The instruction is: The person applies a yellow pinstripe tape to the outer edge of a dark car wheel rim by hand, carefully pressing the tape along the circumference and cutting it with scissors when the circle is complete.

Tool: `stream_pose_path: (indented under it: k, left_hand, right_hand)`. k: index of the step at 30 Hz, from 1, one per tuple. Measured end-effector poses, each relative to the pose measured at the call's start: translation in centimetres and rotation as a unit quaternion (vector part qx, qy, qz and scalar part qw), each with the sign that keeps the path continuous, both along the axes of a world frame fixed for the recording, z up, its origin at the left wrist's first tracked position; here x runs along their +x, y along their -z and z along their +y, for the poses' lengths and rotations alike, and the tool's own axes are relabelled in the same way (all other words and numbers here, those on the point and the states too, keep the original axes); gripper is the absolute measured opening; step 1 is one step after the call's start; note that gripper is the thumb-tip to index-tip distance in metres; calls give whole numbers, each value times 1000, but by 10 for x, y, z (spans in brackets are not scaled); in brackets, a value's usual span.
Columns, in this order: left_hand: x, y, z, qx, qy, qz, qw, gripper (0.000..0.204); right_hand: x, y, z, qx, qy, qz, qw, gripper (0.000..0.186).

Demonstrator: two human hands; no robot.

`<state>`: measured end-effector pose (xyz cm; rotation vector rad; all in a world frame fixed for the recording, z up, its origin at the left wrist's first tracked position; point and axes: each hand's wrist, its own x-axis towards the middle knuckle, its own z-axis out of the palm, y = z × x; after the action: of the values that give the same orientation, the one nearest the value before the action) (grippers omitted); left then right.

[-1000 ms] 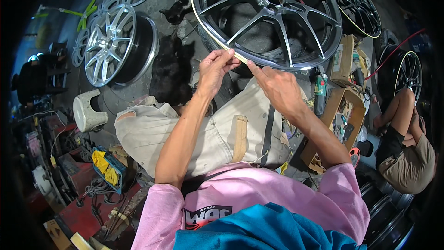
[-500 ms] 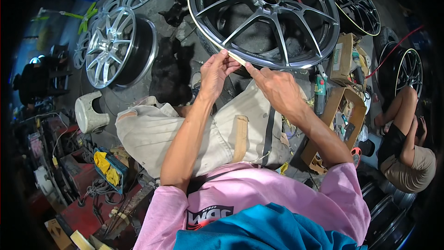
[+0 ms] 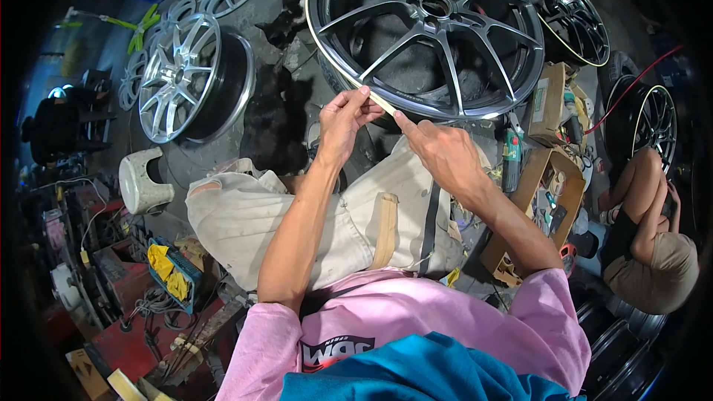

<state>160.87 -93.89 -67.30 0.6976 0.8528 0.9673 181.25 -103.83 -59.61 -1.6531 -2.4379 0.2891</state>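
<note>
Since 0.5 s ago: dark spoked wheel (image 3: pixel 445 41) sits a bit lower in the frame; cannot tell if wheel or camera moved. Both hands have approx. the same pose as before. Co-worker (image 3: pixel 650 260) at right edge has the knees a little lower in the frame.
Strip pos.: pale narrow strip (image 3: pixel 381 102) is at upper centre, along the lower-left edge of the wheel, between the two hands.
Cut off: top of the wheel goes out of the upper edge; co-worker is partly lost in the dark fisheye border.
Hard to see: the underside of the R hand is hidden; dark shape (image 3: pixel 276 115) on the floor, left of the hands, is difficult to make out.
L hand grip: left hand (image 3: pixel 340 126) has thumb + index pinched on the strip, w/ almost no gap; other fingers are loosely curled.
R hand grip: right hand (image 3: pixel 447 154) has index stretched, its tip touching the strip's lower end; other fingers bent under. Cannot tell if the thumb also presses from below.
Near R hand: green power tool (image 3: pixel 512 157), just right of it.
</note>
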Motion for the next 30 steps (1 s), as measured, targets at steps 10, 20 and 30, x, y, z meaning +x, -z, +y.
stream_pose_path:
  k: [10,20,30]
  left_hand:
    - [7,6,-8,-12,-20,-27,999,24]
    - [17,2,-17,-18,-18,-23,999,24]
    - [24,7,-25,-18,-2,-34,999,24]
  right_hand:
    - [15,-3,1,7,-10,-9,1000,61]
    - [24,-2,-2,17,-22,-26,999,62]
    - [35,-2,-5,26,-35,-42,998,62]
